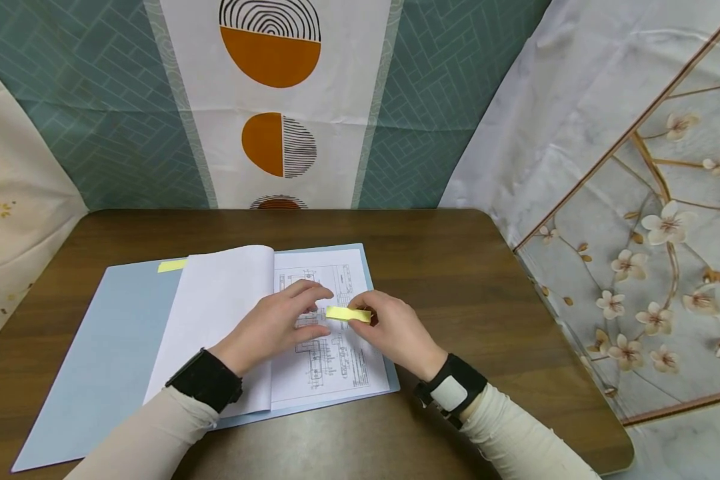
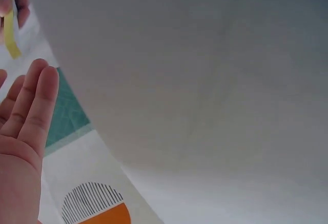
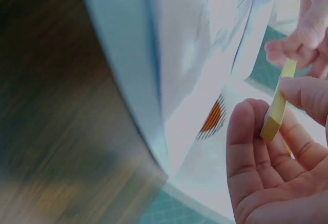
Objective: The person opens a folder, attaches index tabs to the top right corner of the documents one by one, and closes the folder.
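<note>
Two pale sleeves (image 1: 150,433) extend over one table (image 1: 456,287) bearing one blue folder (image 1: 114,333), open at one visible drawing (image 1: 360,363). Left hand (image 1: 276,321): empty, thumb apart from fingers. Right hand (image 1: 399,330): pinches one yellow pad (image 1: 341,313) above the drawing. One yellow strip (image 1: 171,266) marks the folder's edge. Probable step: peeling a note; next, left fingertips should pinch the pad's free end.

The left hand (image 1: 279,320) partly hides the drawing (image 1: 317,365), its lettering illegibly small.
</note>
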`<state>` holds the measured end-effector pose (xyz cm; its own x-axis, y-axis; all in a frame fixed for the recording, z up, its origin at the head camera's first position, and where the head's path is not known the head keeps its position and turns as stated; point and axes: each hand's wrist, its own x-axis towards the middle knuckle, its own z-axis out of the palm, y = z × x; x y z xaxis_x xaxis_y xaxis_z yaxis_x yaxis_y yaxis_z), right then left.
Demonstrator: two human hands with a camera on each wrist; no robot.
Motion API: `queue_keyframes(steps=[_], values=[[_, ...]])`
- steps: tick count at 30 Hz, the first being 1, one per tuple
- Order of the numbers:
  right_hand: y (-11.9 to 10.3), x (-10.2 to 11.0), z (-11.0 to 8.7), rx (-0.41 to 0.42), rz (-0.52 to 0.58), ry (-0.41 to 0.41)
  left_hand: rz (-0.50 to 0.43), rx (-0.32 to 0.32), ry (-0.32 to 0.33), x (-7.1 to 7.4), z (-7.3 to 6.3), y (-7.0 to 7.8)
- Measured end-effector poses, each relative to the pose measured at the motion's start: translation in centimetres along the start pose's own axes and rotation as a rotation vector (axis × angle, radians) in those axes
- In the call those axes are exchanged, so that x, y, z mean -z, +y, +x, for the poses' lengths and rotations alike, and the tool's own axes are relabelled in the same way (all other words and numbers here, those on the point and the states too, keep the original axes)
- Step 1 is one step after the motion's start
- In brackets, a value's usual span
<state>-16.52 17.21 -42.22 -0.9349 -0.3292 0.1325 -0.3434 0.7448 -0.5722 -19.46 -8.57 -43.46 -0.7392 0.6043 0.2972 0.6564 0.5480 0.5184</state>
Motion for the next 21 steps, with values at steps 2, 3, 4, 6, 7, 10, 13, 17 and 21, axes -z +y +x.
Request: queue_keyframes(steps=[2,3,4,6,7,10,13,17,21], values=[[-0.5,-0.2,0.1,0.026,0.006,-0.012,-0.006,-0.01,-0.004,0.2,0.0,0.3],[-0.7,-0.3,0.2,0.038,0.008,-0.017,-0.001,-0.014,-0.007,0.2,0.0,0.4],[-0.8,-0.3,0.2,0.047,0.013,-0.02,0.004,-0.017,-0.011,0.3,0.0,0.6],[-1.1,-0.4,0.2,0.066,0.02,-0.023,0.009,-0.016,-0.02,0.4,0.1,0.8],[-1.3,-0.4,0.2,0.074,0.024,-0.022,0.012,-0.012,-0.024,0.4,0.1,0.9],[-1.5,-0.5,0.2,0.095,0.037,-0.026,0.029,0.008,-0.029,0.4,0.0,1.2],[-1.6,-0.5,0.1,0.108,0.03,-0.036,0.052,0.022,-0.029,0.5,0.0,1.5],[-1.6,-0.3,0.0,0.118,-0.014,-0.043,0.103,0.01,-0.025,0.5,-0.1,1.7],[-1.4,0.0,0.0,0.13,-0.051,-0.041,0.141,-0.008,-0.016,0.5,-0.1,1.8]])
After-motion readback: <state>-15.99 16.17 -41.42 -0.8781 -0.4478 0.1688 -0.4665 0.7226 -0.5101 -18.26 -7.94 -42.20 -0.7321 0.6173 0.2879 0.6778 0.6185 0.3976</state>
